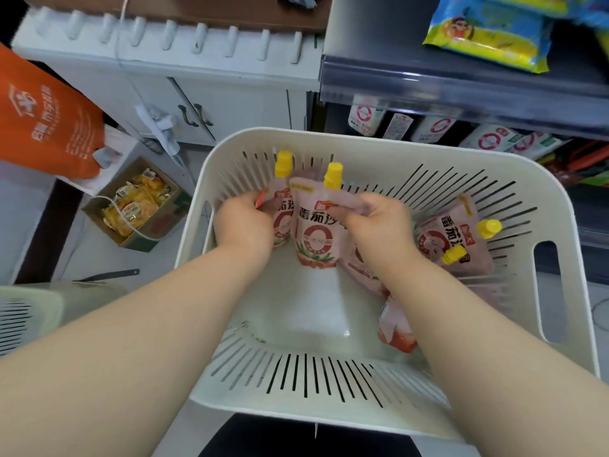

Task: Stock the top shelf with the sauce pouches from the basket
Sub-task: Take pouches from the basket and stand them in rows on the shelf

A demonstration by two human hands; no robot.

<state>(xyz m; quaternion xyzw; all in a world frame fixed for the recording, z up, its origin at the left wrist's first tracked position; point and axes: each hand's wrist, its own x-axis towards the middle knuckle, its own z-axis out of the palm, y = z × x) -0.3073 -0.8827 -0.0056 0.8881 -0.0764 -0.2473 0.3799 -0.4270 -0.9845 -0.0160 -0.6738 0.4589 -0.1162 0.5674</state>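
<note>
A cream slotted basket [395, 400] sits below me with pink sauce pouches inside. My left hand [242, 222] grips one upright pouch [278, 192] with a yellow cap. Beside it, my right hand [379, 222] holds a second upright pouch [316, 235] by its upper right edge. More pouches [451, 239] lie flat at the basket's right side, partly hidden under my right forearm. A dark shelf [461, 90] juts out at the upper right above the basket.
Blue-yellow snack bags [487, 31] lie on the dark shelf; similar pouches [487, 140] stand on the level beneath it. A white cabinet [197, 94], an orange bag [46, 117] and a carton of yellow packets [138, 206] are to the left.
</note>
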